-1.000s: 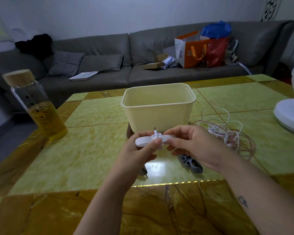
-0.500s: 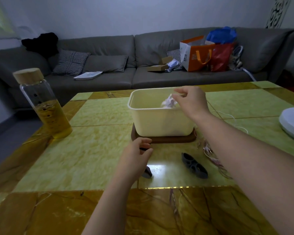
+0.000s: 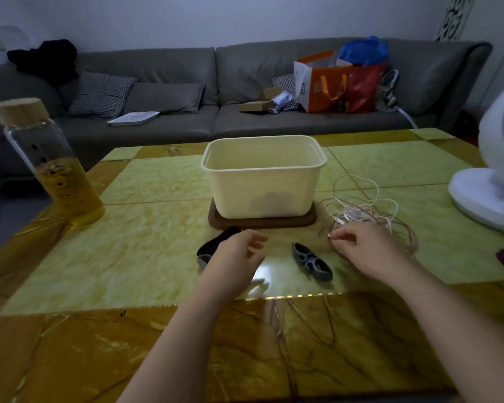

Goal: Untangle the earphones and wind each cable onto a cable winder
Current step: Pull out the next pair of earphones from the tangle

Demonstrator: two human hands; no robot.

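Note:
A tangle of white and pinkish earphone cables (image 3: 370,216) lies on the table right of the cream box (image 3: 262,175). My right hand (image 3: 370,254) rests at the tangle's near left edge, thumb and forefinger pinched together on a strand. My left hand (image 3: 236,257) hovers with loosely curled fingers and holds nothing. It is just right of a black cable winder (image 3: 217,242). A grey cable winder (image 3: 312,261) lies on the table between my hands. A dim shadow shows through the box wall; the box's contents are hidden.
The box stands on a brown lid (image 3: 303,221). A glass bottle (image 3: 53,167) with yellow liquid stands at the left. A white fan (image 3: 495,175) stands at the right. A grey sofa (image 3: 169,91) with bags and cushions is behind the table (image 3: 146,248).
My right hand carried the white winder with its wound cable to the box, let it go there, and came back down to the tangle. My left hand released the winder and stayed low.

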